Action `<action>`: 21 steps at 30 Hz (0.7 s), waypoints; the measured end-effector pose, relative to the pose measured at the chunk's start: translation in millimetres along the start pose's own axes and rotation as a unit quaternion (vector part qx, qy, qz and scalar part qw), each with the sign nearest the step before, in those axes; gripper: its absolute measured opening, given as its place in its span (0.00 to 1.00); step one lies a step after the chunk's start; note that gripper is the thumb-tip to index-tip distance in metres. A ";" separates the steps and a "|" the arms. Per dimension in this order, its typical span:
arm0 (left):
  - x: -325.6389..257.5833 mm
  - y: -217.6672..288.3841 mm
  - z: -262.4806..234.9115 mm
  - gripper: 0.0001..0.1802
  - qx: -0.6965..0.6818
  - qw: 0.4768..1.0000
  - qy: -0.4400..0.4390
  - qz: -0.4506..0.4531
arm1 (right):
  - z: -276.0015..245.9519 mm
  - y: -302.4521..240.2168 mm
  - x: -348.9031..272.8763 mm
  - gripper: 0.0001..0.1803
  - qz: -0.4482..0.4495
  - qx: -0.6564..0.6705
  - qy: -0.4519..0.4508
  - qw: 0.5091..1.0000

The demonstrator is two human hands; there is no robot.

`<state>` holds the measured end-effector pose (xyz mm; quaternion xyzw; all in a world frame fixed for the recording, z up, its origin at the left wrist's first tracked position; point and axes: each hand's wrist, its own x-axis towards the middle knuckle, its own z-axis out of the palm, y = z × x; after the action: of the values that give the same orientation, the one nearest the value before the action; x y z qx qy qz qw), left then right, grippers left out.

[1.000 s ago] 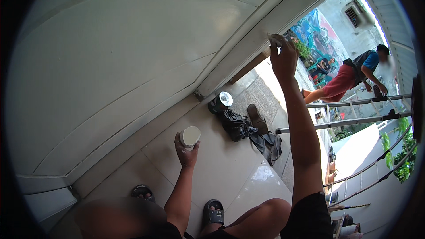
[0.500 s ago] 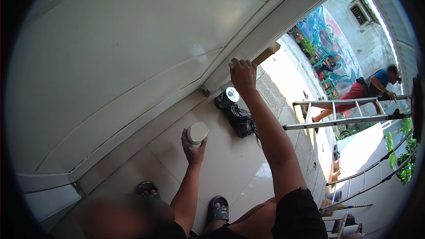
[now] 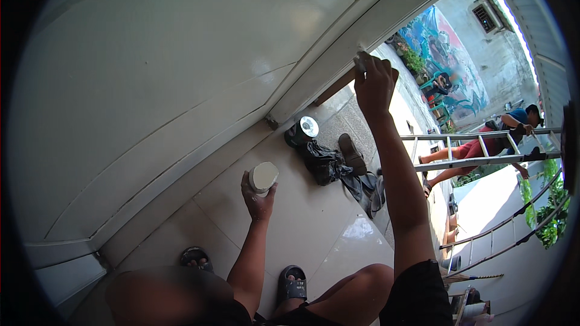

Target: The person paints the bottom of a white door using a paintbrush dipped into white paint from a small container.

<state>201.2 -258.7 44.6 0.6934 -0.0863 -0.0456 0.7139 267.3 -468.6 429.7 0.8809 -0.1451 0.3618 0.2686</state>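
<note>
My left hand, its skin spotted with white, is wrapped round a small round container of smooth cream-white paint or paste, held above the tiled floor. My right hand is raised at the edge of the white door frame. Its fingers are pinched together, and a small pale thing shows at their tips against the frame; what it is I cannot make out. Beside the frame spreads a broad white panel with raised mouldings.
A dark can with a pale top stands by the frame's foot, with a black plastic bag and loose sandals beside it. Outside, a person in a blue top is behind an aluminium ladder; another person sits farther back.
My right hand has moved up and right along the frame's edge. The left hand still holds the container, almost unmoved. The sandals have come into sight, and the person behind the ladder has shifted.
</note>
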 end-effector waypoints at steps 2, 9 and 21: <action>-4.7 2.6 7.7 0.56 -0.007 1.000 -0.009 0.008 | 42.4 -2.3 -45.5 0.16 -0.063 -0.010 -0.009 0.998; -1.8 15.8 5.9 0.55 -0.014 1.000 -0.006 0.023 | 61.6 -28.8 -75.4 0.15 0.107 0.183 -0.192 0.958; 9.3 91.6 39.5 0.57 -0.100 0.981 -0.081 0.143 | -189.3 -20.4 -123.4 0.11 0.325 0.436 -0.177 0.820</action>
<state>197.9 -296.1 137.5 0.5929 -0.2374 -0.0076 0.7694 84.7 -335.1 446.4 0.8566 -0.2950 0.2912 -0.3074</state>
